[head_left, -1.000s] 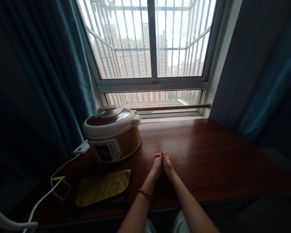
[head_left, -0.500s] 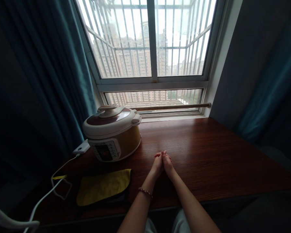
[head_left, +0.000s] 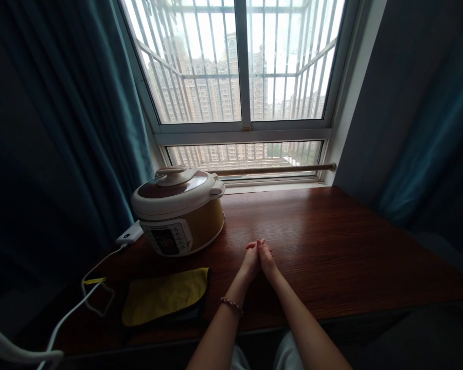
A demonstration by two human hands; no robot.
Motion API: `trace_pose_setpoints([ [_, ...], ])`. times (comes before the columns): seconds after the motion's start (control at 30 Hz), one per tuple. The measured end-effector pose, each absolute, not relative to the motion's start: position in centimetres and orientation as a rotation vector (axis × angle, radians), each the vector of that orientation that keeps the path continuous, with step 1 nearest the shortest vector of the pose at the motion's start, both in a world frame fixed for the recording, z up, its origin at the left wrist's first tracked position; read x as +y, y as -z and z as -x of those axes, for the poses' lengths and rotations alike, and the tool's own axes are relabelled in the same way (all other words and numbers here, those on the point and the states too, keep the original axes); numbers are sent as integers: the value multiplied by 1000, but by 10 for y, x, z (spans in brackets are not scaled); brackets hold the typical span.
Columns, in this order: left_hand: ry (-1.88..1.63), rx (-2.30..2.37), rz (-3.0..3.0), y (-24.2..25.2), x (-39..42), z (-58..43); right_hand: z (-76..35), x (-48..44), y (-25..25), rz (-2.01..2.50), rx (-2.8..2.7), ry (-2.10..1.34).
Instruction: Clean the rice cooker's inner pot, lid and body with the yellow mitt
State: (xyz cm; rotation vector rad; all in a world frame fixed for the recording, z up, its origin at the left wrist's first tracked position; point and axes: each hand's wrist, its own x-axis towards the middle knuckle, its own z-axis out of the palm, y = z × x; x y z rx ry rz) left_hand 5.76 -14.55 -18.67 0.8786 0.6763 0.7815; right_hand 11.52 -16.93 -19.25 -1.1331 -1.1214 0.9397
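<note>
My left hand (head_left: 250, 263) and my right hand (head_left: 267, 261) rest on the dark wooden table (head_left: 332, 246), pressed palm to palm with the fingers closed together. Nothing shows between them. A bead bracelet (head_left: 231, 305) circles my left wrist. A yellow and white electric pressure cooker (head_left: 179, 210) with its lid on stands to the left of my hands, a short way off. A yellow cloth (head_left: 164, 295) lies flat near the table's front edge, left of my left forearm.
A white power brick (head_left: 129, 235) and white cable (head_left: 83, 303) lie left of the cooker. Teal curtains (head_left: 81, 128) hang at both sides. A barred window (head_left: 239, 67) fills the back, with a wooden rod (head_left: 273, 169) across its sill.
</note>
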Motion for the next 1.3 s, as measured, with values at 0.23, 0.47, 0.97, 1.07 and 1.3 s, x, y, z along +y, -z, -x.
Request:
trace_pose_setpoints([
  [0.23,-772,683,-873,182,-146,-57,-115,-169,192,1137,-1133,-933],
  [0.47,-773,678,-858,181,-148,-57,-116,-170,193,1138,-1145,-938],
  [0.97,-761,687,-855,185,-147,-56,-117,-171,192,1126,-1131,-958],
  [1.07,-758,671,-856,186,-146,-57,-117,-172,191,1135,-1123,-969],
  [1.3,-757,670,-849,187,-145,-57,-116,-173,189,1132,-1111,-974],
])
